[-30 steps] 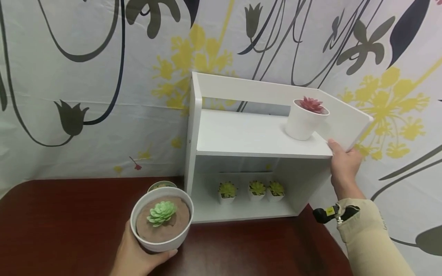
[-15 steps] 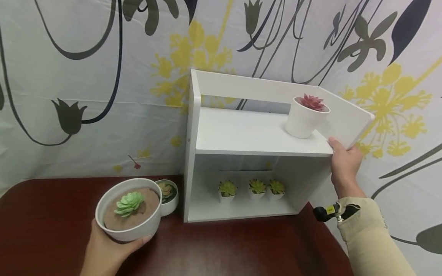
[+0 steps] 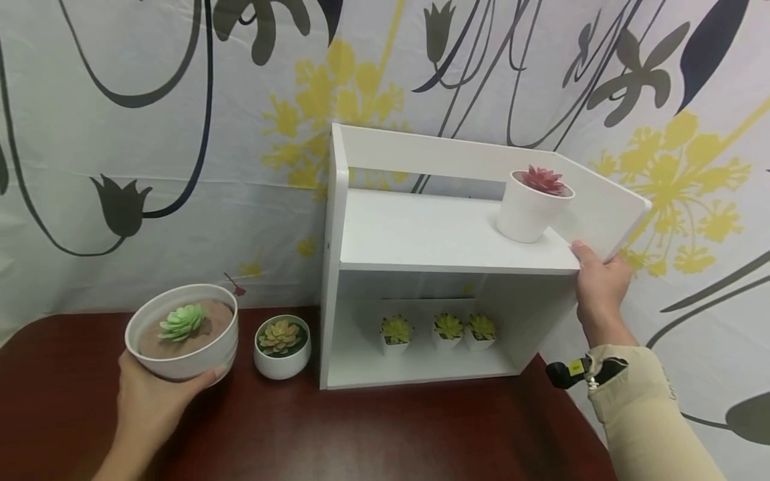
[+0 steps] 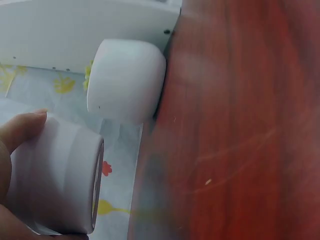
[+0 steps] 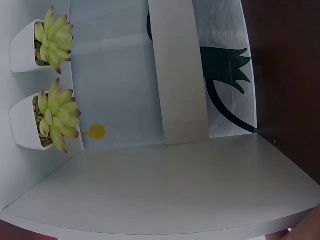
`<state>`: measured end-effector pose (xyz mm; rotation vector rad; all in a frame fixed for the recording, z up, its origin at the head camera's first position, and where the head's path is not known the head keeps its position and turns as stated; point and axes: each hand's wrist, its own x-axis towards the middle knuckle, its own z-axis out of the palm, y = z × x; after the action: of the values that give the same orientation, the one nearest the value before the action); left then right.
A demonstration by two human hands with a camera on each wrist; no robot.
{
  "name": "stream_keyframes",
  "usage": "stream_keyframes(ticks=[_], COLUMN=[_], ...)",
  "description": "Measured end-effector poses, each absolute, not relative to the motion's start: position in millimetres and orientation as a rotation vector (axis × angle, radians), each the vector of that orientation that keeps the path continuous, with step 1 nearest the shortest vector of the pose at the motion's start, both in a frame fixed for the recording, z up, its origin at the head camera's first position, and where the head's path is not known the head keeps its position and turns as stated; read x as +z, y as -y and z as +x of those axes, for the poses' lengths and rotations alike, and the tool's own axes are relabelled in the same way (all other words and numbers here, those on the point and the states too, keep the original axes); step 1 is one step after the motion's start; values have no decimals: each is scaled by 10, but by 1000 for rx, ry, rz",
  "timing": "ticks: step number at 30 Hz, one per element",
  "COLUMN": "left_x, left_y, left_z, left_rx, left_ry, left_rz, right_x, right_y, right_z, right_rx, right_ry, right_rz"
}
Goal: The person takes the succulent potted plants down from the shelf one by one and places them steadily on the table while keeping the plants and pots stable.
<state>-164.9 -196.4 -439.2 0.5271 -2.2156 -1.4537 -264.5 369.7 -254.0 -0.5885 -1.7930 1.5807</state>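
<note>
The large pot (image 3: 221, 349), carrying a green plant (image 3: 182, 323) set in brown soil (image 3: 207, 329), is held above the left part of the surface (image 3: 385, 434), its mouth tipped slightly toward the viewer. The left hand (image 3: 153, 394) grips it low on the wall, fingers curled round it and parted only by the pot's width; in the left wrist view its base is apart from the surface. Over the last second the pot has travelled leftward, away from the shelf (image 3: 421, 227), uncovering the small pot (image 3: 283, 366), which stands upright on the surface between the two. The shift suggests that the work in hand is carrying the large pot to the far side of the small one; it is not yet set down. The right hand (image 3: 603, 287) has stayed at the shelf's right front corner, thumb over the upper board and gripping the edge, the other fingers mostly hidden; this probably steadies the shelf. On the upper board, near the right panel, stands a pot with a red plant (image 3: 543, 181). Three little plants (image 3: 396, 330) occupy the lower compartment, two close together at right. Behind hangs a flowered cloth (image 3: 252, 220).
</note>
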Motion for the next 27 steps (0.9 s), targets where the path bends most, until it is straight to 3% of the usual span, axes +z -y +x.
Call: stream_keyframes(ticks=[27], left_x=[-4616], left_y=[2058], left_z=[-2061], left_rx=[-1463], left_ry=[2241], left_rz=[473], right_x=[-2560], right_y=[-3698], right_z=[-2652], right_rx=[1565], right_ry=[1793], right_rz=[-559])
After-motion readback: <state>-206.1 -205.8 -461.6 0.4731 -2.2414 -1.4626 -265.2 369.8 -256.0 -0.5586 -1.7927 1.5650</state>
